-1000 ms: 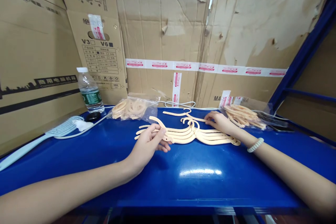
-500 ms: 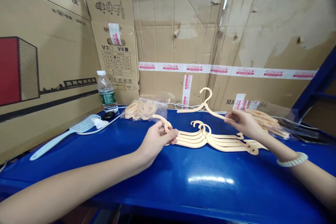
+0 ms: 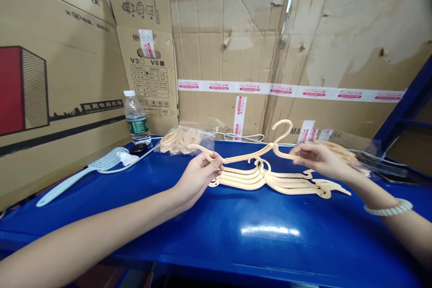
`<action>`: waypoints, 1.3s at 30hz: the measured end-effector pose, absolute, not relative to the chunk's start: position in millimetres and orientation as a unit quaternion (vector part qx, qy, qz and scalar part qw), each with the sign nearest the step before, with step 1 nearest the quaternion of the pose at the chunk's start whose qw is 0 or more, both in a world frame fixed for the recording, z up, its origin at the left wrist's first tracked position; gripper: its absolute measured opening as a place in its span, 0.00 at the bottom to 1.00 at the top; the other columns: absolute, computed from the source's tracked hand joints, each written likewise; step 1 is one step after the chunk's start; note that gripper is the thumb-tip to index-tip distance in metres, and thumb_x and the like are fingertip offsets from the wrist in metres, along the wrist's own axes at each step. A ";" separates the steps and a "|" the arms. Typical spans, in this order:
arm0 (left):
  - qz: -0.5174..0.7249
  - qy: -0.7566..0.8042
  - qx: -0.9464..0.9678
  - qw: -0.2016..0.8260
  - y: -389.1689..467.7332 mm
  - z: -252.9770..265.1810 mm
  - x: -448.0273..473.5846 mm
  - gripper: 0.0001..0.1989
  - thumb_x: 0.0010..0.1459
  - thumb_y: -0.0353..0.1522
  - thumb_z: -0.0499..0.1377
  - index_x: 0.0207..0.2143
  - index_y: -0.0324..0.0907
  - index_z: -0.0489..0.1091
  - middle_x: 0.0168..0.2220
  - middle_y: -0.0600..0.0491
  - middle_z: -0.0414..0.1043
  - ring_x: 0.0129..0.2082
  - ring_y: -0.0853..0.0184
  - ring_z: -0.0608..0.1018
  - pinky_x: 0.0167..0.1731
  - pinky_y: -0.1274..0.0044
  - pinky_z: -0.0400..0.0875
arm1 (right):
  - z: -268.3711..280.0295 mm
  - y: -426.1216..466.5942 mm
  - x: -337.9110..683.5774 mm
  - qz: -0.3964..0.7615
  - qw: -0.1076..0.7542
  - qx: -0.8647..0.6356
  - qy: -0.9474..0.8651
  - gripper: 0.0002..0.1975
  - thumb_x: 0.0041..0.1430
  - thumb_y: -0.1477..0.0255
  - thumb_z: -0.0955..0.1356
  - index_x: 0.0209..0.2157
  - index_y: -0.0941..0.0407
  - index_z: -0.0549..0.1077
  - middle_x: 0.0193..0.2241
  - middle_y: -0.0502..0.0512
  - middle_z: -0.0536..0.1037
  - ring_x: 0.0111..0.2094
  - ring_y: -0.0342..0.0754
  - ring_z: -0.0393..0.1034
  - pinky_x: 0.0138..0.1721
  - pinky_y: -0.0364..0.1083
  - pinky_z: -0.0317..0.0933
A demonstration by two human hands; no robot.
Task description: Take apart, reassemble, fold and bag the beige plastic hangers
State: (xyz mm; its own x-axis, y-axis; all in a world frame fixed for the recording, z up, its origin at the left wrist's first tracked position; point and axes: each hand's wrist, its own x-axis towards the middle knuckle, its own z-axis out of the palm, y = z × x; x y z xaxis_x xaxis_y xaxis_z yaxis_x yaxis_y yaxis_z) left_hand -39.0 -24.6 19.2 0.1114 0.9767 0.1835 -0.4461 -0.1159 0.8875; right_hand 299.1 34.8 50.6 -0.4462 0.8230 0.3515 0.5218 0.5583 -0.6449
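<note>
My left hand (image 3: 199, 177) pinches a small curved peach-coloured hanger piece (image 3: 199, 148), its tip pointing left. My right hand (image 3: 319, 159) grips the right arm of a peach plastic clothes hanger (image 3: 249, 155), held above the table with its hook upward. The hanger's left end meets the curved piece at my left fingertips; whether they are joined I cannot tell. Below, several similar hangers (image 3: 245, 184) lie stacked on the blue table (image 3: 202, 238), hooks pointing away from me. A curved piece (image 3: 332, 185) sticks out at the stack's right end.
Behind my left hand lies a clear bag of curved pieces (image 3: 180, 139); another bag (image 3: 340, 152) is behind my right hand. A water bottle (image 3: 137, 119), a black round object (image 3: 138, 149) and a light-blue slotted paddle (image 3: 76, 180) are at left. Cardboard (image 3: 226, 54) walls the back.
The hanger in my right hand has come lower and to the right, its left end now at my left fingertips. My left hand has shifted slightly left with the curved piece.
</note>
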 end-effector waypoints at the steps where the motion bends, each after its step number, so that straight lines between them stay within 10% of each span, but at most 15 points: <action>1: 0.597 0.294 0.448 0.597 -25.7 19.4 -38.3 0.15 0.46 0.35 0.72 0.29 0.38 0.70 0.28 0.55 0.70 0.31 0.72 0.72 0.34 0.80 0.69 | 50.2 35.2 299.4 0.237 0.333 -0.409 -0.816 0.25 0.49 0.48 0.72 0.30 0.56 0.73 0.28 0.56 0.75 0.31 0.51 0.70 0.32 0.48 0.65; 13: 0.565 0.290 0.400 0.660 -30.0 29.7 -36.3 0.09 0.62 0.24 0.56 0.27 0.37 0.66 0.37 0.49 0.75 0.34 0.67 0.79 0.41 0.74 0.74 | 47.6 36.6 301.6 0.240 0.351 -0.388 -0.818 0.21 0.50 0.51 0.73 0.30 0.56 0.74 0.29 0.56 0.76 0.31 0.51 0.70 0.32 0.49 0.65; 39: 0.617 0.359 0.416 0.563 -25.7 22.6 -39.0 0.10 0.49 0.19 0.62 0.24 0.38 0.64 0.22 0.56 0.69 0.22 0.73 0.72 0.27 0.80 0.65 | 49.8 17.7 286.7 0.294 0.287 -0.376 -0.831 0.19 0.52 0.54 0.73 0.30 0.56 0.71 0.28 0.53 0.76 0.30 0.49 0.71 0.32 0.46 0.64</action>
